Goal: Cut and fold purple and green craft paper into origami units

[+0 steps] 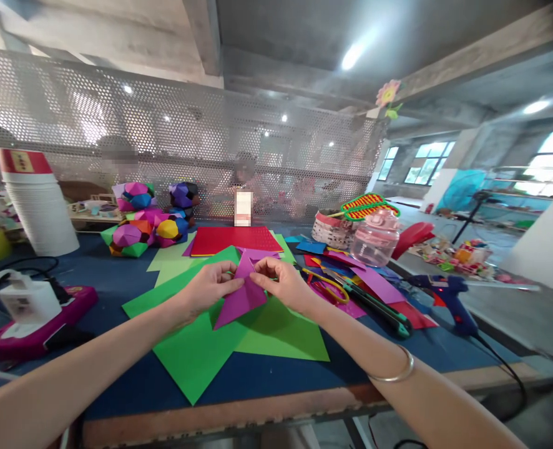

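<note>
Between my two hands is a folded piece of purple paper (243,300), held up with a pointed tip at the top and a slanted lower edge. My left hand (213,284) pinches its left side between thumb and fingers. On the other side, the thumb and fingertips of my right hand (279,282) grip the paper's upper right edge. Below it lie overlapping sheets of green paper (192,358) and light green paper (288,337). A stack of red paper (230,241) rests just behind my hands.
Scissors (327,287), a green-and-black cutter (379,305) and paper scraps lie on the right, near a glue gun (449,296) and a clear jar (376,240). Leftward stand stacked paper cups (40,206), a power strip (65,318) and faceted paper balls (129,237). A perforated screen (173,125) rises behind.
</note>
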{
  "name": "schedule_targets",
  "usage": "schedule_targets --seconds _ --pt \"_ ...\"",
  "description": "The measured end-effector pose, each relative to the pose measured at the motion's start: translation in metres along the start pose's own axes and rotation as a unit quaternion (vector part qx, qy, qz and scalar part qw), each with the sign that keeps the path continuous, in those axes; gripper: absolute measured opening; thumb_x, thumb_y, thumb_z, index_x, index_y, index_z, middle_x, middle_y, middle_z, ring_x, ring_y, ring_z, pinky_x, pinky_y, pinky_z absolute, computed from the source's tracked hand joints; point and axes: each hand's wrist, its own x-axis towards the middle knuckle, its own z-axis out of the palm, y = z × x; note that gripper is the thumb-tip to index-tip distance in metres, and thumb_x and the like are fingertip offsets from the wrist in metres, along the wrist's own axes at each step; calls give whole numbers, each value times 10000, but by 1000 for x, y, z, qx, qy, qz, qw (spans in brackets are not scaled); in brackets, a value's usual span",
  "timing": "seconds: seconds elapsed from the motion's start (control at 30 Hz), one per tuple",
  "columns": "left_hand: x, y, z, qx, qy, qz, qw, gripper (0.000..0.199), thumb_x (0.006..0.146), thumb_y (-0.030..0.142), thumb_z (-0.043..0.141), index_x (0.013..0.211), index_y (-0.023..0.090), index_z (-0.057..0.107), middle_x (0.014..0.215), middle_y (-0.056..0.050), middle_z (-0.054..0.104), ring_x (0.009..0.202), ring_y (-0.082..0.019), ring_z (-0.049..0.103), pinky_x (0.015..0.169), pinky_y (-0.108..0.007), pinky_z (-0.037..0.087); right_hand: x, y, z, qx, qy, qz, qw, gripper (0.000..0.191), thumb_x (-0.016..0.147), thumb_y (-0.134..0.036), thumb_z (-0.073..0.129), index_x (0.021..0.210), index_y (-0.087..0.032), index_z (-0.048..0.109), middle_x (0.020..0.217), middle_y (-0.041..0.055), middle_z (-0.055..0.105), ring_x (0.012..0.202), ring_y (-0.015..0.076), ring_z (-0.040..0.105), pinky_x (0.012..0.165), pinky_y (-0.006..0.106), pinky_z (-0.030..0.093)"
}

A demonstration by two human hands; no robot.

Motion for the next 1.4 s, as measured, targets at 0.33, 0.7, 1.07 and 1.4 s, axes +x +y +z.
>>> schedule_targets --seconds 0.33,0.7,1.07,1.4 --pt "-4 6 7 -20 -64 -3 998 398 682 403 840 944 145 689 845 -50 751 728 -165 671 684 -258 486 -4 -6 0 -34 -23 -7 999 319 912 -488 586 829 -181 607 677 -33 504 588 107 429 552 251 328" --pt "0 3 -5 -18 -1 -28 999 395 735 418 778 1009 153 675 860 -72 758 698 -173 678 614 -258 479 -17 -18 -93 -520 -28 179 835 85 795 -191 677 875 -166 665 873 157 702 852 311 665 701 354 418" --pt "0 4 -5 -55 16 -9 998 370 700 340 805 986 163 651 884 -63 759 726 -175 691 617 -250 503 -17 -9 -101 -537 -48 219 813 224 798 -223 638 1003 -144 593 901 151 705 788 268 660 593 299 329" --pt "-3 10 -3 -98 76 -26 992 312 667 272 821 916 172 662 935 -66 755 833 -198 706 761 -301 545 -14 -20 -66 -412 30 65 908 274 851 -216 528 1117 -193 589 728 29 656 616 184 573 583 276 326"
